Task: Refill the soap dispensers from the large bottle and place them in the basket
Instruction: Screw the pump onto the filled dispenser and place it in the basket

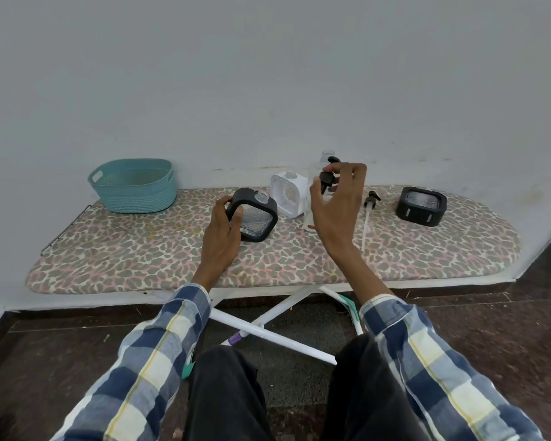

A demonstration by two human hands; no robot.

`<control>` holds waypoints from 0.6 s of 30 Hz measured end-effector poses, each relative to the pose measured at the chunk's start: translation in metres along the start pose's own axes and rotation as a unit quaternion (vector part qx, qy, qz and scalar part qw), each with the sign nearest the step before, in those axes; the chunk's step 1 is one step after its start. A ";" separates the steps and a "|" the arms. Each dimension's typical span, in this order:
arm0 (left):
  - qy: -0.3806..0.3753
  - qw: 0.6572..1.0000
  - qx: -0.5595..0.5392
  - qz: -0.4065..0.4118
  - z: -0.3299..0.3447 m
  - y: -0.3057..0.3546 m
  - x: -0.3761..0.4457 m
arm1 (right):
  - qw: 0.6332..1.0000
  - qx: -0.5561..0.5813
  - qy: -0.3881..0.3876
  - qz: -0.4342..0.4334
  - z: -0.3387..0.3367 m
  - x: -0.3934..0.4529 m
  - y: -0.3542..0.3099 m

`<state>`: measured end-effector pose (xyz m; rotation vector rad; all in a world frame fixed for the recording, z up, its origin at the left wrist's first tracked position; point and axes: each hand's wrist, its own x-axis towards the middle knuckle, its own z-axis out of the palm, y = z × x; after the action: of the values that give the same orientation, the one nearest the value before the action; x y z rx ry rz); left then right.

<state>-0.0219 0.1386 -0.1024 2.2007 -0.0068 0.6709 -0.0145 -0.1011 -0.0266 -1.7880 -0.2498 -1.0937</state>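
Note:
My left hand (pixel 221 230) grips the left side of a black square soap dispenser (pixel 257 214) that stands tilted on the ironing board (pixel 140 249), its clear neck uncapped. My right hand (pixel 336 198) holds a black pump head (pixel 326 179) by its top, its white tube hanging down. Behind my right hand stands the large clear bottle (pixel 326 155), mostly hidden. A white square dispenser (pixel 288 194) stands upright between my hands, further back. A second black dispenser (pixel 421 205) lies flat at the right. The teal basket (pixel 134 186) sits at the back left.
Another black pump with a long white tube (pixel 369 214) lies on the board right of my right hand. The board stands against a pale wall. Its white crossed legs (pixel 268 316) and a dark floor are below, between my knees.

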 end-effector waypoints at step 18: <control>0.010 1.000 -0.020 -0.011 0.001 -0.005 0.003 | 0.982 0.168 0.001 0.085 0.064 0.015 -0.049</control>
<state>-0.0174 0.1423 -0.1049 2.1530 0.0150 0.6760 0.0010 -0.0293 0.0091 -1.4778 -0.2590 -0.8750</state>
